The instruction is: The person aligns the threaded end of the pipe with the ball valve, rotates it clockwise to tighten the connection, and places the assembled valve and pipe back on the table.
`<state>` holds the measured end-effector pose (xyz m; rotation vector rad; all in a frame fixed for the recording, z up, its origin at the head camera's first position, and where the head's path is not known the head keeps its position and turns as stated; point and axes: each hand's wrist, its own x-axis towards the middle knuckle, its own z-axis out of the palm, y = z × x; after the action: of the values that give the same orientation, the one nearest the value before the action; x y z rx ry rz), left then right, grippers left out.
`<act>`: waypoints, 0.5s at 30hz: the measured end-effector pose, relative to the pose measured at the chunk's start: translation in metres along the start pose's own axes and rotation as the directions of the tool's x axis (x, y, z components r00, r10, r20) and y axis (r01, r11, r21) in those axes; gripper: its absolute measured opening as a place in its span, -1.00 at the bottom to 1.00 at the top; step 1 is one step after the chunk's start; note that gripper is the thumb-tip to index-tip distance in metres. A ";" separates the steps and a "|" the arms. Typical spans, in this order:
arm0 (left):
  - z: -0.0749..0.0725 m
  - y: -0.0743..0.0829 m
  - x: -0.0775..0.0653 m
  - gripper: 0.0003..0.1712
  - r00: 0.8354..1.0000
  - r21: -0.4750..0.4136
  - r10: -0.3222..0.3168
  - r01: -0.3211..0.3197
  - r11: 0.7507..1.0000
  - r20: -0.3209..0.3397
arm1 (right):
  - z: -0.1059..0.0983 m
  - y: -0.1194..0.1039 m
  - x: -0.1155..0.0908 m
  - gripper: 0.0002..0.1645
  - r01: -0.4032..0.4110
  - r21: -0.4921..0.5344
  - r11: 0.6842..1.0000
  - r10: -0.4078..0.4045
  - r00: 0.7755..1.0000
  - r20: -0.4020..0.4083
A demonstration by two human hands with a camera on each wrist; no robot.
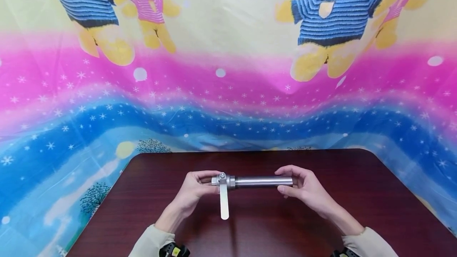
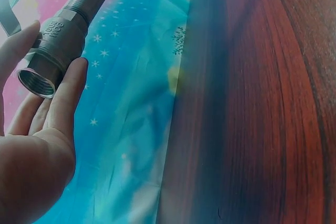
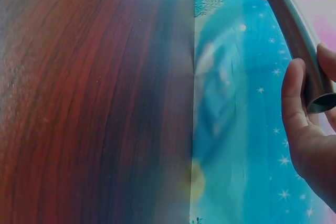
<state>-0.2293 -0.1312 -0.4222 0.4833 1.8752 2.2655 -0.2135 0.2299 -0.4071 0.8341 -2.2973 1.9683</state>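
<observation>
A steel ball valve [image 1: 230,181] with a long flat lever handle [image 1: 224,203] is held up over the table, threaded at its open near end in the left wrist view. My left hand [image 1: 192,189] grips the valve body [image 2: 55,38] between thumb and fingers. A smooth metal pipe [image 1: 262,181] is joined to the valve's other end and runs level to the right. Around the pipe's free end, my right hand [image 1: 306,187] has its thumb and fingers on opposite sides; the hollow pipe mouth [image 3: 321,102] shows in the right wrist view. The lever points toward me.
A dark reddish-brown wooden table [image 1: 160,165] with rounded far corners lies beneath both hands. Behind and beside it hangs a colourful printed cloth [image 1: 221,90] with bears and snowflakes. Dark straps with devices [image 1: 174,250] sit at both wrists.
</observation>
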 end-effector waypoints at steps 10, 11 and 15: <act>-0.003 -0.002 -0.002 -0.47 1.000 -0.006 -0.015 0.015 1.000 -0.019 | 0.002 -0.001 0.002 -0.74 -0.039 -0.043 0.998 0.038 0.999 -0.019; -0.002 -0.002 -0.002 -0.47 1.000 -0.008 -0.015 0.015 1.000 -0.020 | 0.002 -0.002 0.002 -0.72 -0.040 -0.039 0.998 0.039 0.999 -0.017; -0.002 -0.003 -0.001 -0.47 1.000 -0.018 -0.016 0.015 1.000 -0.020 | 0.002 -0.002 0.001 -0.61 -0.003 0.001 1.000 0.003 1.000 -0.001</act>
<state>-0.2288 -0.1324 -0.4256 0.4438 1.8604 2.2832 -0.2129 0.2272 -0.4057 0.8294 -2.2981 1.9712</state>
